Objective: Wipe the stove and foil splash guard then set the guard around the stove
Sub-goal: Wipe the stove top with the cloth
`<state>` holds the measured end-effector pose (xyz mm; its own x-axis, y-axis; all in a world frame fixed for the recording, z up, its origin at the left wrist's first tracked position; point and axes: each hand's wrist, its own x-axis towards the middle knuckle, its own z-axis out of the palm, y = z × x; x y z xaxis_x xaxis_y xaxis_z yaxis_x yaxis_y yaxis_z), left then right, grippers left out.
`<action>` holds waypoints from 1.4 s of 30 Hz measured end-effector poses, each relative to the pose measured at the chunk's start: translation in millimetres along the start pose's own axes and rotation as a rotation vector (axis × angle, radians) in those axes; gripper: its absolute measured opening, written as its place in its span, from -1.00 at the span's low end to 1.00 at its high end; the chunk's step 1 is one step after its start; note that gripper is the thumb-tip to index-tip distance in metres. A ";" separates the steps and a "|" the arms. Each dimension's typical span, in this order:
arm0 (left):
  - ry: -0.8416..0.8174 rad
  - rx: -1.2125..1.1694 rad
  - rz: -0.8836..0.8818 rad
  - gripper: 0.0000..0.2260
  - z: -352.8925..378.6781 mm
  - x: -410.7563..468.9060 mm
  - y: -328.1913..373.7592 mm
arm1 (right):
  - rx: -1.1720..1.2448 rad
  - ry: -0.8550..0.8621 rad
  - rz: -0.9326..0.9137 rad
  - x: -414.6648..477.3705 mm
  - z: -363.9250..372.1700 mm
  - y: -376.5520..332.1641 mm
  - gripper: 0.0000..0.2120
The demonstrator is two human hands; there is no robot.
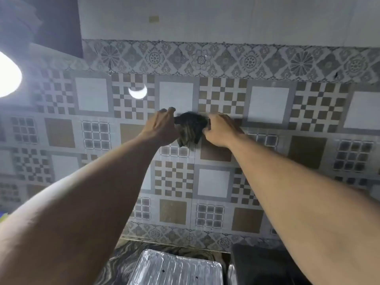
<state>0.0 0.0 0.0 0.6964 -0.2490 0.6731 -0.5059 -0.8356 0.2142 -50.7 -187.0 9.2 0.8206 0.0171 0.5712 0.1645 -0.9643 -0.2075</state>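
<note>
- Both arms are raised towards the tiled wall (267,108), with the hands meeting just above frame centre, roughly 12 o'clock from the middle.
- The left hand (162,128) grips the left edge of a dark cloth (191,128). Its fingers are curled onto the fabric and the thumb is up.
- The right hand (220,130) is clamped on the cloth's right edge, knuckles facing the camera and fingers curled in.
- The cloth is bunched between the two hands, at 3 o'clock of the left hand and 9 o'clock of the right. It is dark, with lighter stripes on the fold hanging below, and it sits up against the wall tiles. I cannot tell whether it is actually pressed against them.
- The foil splash guard (174,270) is at 6 o'clock of the frame. It lies flat on the marbled countertop (123,262), well below the hands, with neither hand on it. It is ribbed and shiny with a few dark specks, and its lower part is cut off by the frame edge.
- A dark boxy unit (257,264) sits at 3 o'clock of the guard, just beside it and partly behind the right forearm. I cannot tell whether it is the stove.
- A bright lamp (8,77) is at 9 o'clock on the frame edge. Its reflection (137,91) shows on a tile at 11 o'clock of the left hand.
</note>
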 end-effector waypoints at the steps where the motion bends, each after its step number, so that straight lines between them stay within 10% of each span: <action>1: 0.002 0.008 -0.009 -0.47 2.9 2.3 -0.1 | -0.003 0.010 -0.001 3.5 3.8 -0.9 -0.62; 21: 0.096 0.061 0.010 -0.85 6.0 18.6 -6.7 | -0.023 0.237 0.039 29.9 13.5 -13.0 -0.84; 32: -0.383 -0.179 -0.103 -0.75 -37.8 -23.6 61.1 | 0.293 -0.127 0.294 -50.4 -50.4 14.9 -0.95; 42: -0.608 -0.723 -0.536 -0.84 -40.4 -89.5 182.7 | 0.391 -0.107 0.352 -143.4 -103.3 67.5 -0.93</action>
<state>-175.3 -110.6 7.5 0.9510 -0.3048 -0.0525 -0.1026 -0.4711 0.8761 -213.8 -281.9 -4.7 0.9109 -0.2426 0.3339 0.0443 -0.7468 -0.6636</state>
